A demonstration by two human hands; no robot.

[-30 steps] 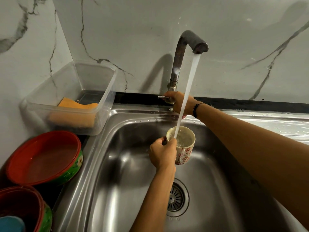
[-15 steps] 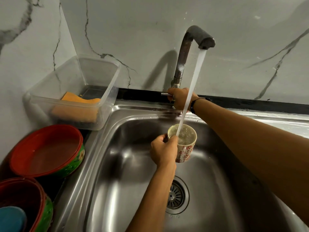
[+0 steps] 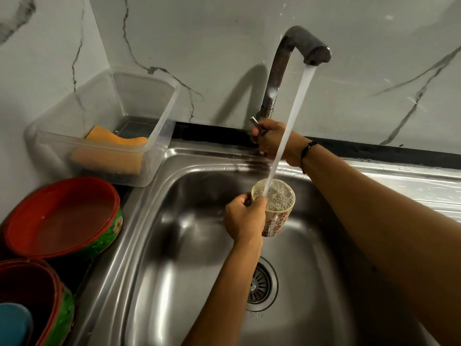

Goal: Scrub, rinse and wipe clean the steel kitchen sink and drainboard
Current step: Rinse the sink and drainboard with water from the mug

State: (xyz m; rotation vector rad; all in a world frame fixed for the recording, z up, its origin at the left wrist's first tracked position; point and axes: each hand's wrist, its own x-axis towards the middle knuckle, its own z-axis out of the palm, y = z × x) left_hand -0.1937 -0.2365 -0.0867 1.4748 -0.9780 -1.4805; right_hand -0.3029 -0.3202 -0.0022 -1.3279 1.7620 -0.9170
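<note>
Steel sink (image 3: 189,283) fills the lower middle of the view; drain strainer (image 3: 260,285) sits low in the basin. Faucet (image 3: 282,63) rises behind the sink, water stream (image 3: 289,126) running — a white column slanting down into a mug (image 3: 278,208).

Left hand (image 3: 243,218) grips the mug over the basin, above the drain, fingers wrapped round its handle side; the mug is upright, water bubbling near the rim. Right hand (image 3: 273,141) is closed round the tap lever (image 3: 254,122) at the faucet's base, a dark band on the wrist.

Drainboard (image 3: 411,186) lies right of the sink, wet. Left of the sink — a clear plastic tub (image 3: 104,136) holding an orange sponge (image 3: 114,151), and nearer the camera two red-and-green bowls (image 3: 62,216).
</note>
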